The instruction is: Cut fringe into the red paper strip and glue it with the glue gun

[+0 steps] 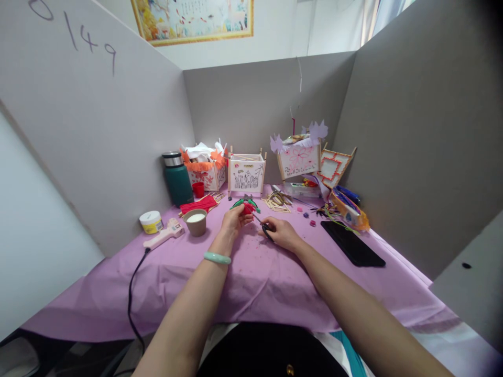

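My left hand (233, 220) is closed on a small piece of red material (248, 209), which sticks out past the fingertips on the right; its exact kind is too small to tell. In my right hand (282, 233) is a pair of scissors (268, 231) with black handles, the fingers wrapped round them. The blades point up and left toward the red piece; whether they touch it I cannot tell. Just behind the hands lie green-handled pliers (251, 201). Tiny red scraps (257, 255) are scattered on the purple cloth below the hands.
A pink glue gun (165, 234) with a black cord, a cup of white stuff (196, 222) and a teal bottle (177, 180) stand left. A white panelled lantern frame (247, 174) is behind; wooden sticks (276, 203) lie nearby. At right lies a black phone (351, 243).
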`<state>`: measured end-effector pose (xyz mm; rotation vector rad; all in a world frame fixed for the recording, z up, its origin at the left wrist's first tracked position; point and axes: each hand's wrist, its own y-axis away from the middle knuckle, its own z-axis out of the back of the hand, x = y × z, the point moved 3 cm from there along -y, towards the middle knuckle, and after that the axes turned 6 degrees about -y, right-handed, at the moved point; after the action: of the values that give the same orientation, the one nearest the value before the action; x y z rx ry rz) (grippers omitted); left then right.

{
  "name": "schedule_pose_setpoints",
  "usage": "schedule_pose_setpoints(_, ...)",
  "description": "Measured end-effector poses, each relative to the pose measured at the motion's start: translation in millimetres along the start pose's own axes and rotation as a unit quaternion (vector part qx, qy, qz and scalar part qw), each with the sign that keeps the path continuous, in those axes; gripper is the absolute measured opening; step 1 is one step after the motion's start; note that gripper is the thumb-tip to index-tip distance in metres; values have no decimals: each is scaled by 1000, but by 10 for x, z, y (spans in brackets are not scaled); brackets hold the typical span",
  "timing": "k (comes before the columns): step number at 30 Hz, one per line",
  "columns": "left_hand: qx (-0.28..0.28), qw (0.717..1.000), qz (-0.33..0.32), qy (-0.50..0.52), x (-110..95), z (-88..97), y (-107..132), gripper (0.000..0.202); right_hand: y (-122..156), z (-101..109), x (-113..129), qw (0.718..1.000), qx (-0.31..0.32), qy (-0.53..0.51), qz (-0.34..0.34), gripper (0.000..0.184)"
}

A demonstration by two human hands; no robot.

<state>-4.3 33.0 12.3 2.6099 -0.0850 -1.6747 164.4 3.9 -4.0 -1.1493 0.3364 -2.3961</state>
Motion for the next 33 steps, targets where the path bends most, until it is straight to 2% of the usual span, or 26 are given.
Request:
schedule_pose_setpoints(10, 13, 999, -11, -38, -3, -23, 33, 15, -6, -12, -27, 1000, -1, -2, 8, 35)
schedule_pose_setpoints(33, 19, 999, -11, -36, 7, -15, 18, 18, -6, -15, -24, 1000, -5, -4, 6, 34)
